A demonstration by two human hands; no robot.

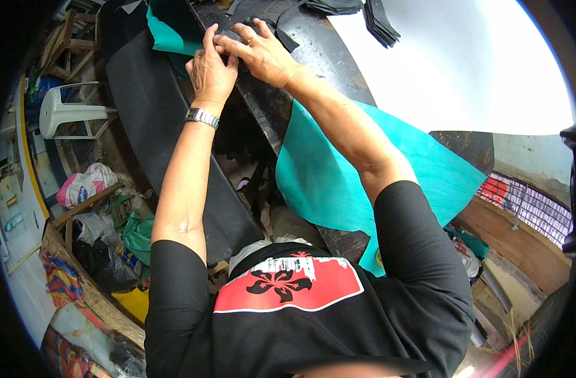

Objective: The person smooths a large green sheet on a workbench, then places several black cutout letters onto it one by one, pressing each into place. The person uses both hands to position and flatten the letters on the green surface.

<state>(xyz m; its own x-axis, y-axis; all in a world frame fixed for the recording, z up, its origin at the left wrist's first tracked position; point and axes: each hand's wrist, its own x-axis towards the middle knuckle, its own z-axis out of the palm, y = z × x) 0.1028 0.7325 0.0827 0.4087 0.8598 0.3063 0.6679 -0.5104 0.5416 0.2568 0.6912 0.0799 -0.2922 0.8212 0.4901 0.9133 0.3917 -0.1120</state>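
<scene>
Both my hands meet at the top of the view, over the dark worktable (329,60). A small, flat dark grey piece (230,36) shows between their fingers, mostly covered by them; its kind is unclear. My left hand (212,74), with a metal watch (202,117) at the wrist, has its fingers bent and pinched near the piece. From the right, my right hand (266,58) reaches across, thumb and fingertips closing on the same spot. Beside the left hand lies a folded teal sheet (167,31). A thin black strip (286,39) curves next to the right hand.
Stacked black cut pieces (381,24) rest on a large white sheet (464,75) at right. A wide teal sheet (329,170) drapes off the table below my right arm. Black sheeting (152,101) hangs at left, near a white plastic stool (73,111) and several bags (89,184).
</scene>
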